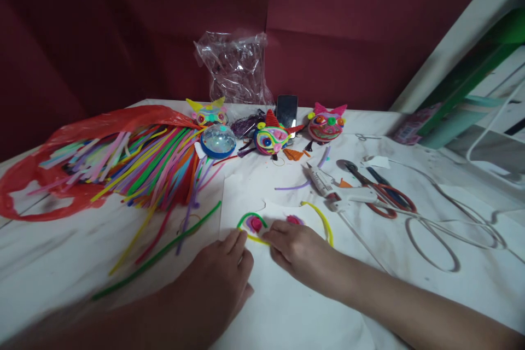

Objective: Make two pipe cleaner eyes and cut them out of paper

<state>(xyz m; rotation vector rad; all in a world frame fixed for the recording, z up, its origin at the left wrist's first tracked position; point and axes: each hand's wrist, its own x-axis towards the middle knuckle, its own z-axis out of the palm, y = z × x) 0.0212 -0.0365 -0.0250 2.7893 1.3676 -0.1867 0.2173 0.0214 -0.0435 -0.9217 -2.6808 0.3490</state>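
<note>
On a white sheet (287,295) lie two pink and purple coils, the left coil (255,223) and the right coil (293,220). A green pipe cleaner (251,214) arches over the left coil, and a yellow pipe cleaner (258,239) runs below it and curves up at the right side. My left hand (227,273) pinches the yellow piece's left part, beside the left coil. The fingers of my right hand (297,249) are pressed together on the yellow piece between the coils. A long green pipe cleaner (159,254) lies left of my left hand.
Many coloured pipe cleaners (156,164) spill from a red bag (123,120) at the left. Decorated heads, such as the pink one (326,124), and a clear dome (219,141) stand behind. To the right lie a glue gun (348,193), its cable and scissors (383,197).
</note>
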